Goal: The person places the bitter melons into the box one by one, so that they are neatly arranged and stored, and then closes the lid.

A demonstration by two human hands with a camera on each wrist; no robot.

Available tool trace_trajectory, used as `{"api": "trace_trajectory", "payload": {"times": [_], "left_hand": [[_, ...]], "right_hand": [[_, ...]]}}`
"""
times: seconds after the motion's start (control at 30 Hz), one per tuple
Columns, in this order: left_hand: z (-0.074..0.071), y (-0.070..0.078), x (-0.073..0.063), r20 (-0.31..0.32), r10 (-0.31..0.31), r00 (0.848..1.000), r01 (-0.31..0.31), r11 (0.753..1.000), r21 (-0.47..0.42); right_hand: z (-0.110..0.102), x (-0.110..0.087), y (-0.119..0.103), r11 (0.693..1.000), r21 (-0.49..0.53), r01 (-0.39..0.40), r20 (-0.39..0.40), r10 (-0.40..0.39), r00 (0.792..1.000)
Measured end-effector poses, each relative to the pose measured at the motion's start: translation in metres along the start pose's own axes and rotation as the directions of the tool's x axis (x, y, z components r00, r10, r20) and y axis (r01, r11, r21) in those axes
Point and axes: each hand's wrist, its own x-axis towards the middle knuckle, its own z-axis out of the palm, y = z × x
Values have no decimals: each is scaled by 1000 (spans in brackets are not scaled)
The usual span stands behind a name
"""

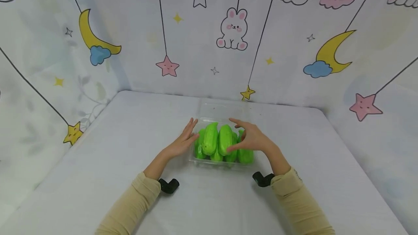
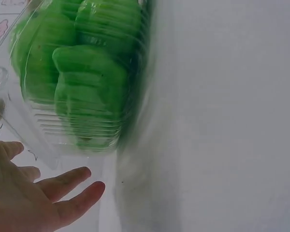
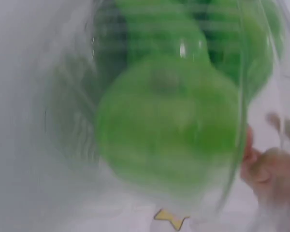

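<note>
A clear plastic box point(image 1: 192, 159) holds several bright green, glossy toy vegetables shaped like short cucumbers, two of them lying on top of the others. My left hand point(image 1: 179, 145) is at the box's left side, fingers extended along its rim; in the left wrist view this hand point(image 2: 34, 195) has its fingers spread beside the box wall. Over the right part of the box, my right hand point(image 1: 253, 137) has thumb and index finger wide apart around the right-hand upper green vegetable point(image 1: 224, 140). The thumb overlaps that vegetable's near end. Through the clear wall, the right wrist view shows this hand point(image 3: 275, 169) blurred.
The box's clear lid point(image 1: 223, 111) lies opened back toward the wall. White cloth covers the table point(image 1: 147, 119), and a patterned cloth backdrop point(image 1: 196, 39) rises behind and at both sides. Black wrist devices point(image 1: 169, 186) sit below both hands.
</note>
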Motion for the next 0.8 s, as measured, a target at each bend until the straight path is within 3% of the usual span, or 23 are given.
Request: {"api": "trace_trajectory", "payload": {"times": [0.2,0.33,0.57,0.67,0.8], "left_hand": [[-18,0,8,3,-13,1000,13,1000,-10],[-28,-1,20,-42,-20,999,20,1000,1],[-44,-6,47,-103,-135,985,131,990,-50],[-48,-9,62,-81,-212,974,197,967,-159],[-48,-14,79,-46,-345,938,314,897,-311]], "right_hand": [[-13,-3,19,999,33,9,-67,-7,998],[-24,-1,40,995,95,-10,-144,24,989],[-36,14,73,981,149,-120,-243,154,958],[-36,21,85,968,198,-156,-236,202,951],[-31,29,100,925,308,-221,-178,284,942]]}}
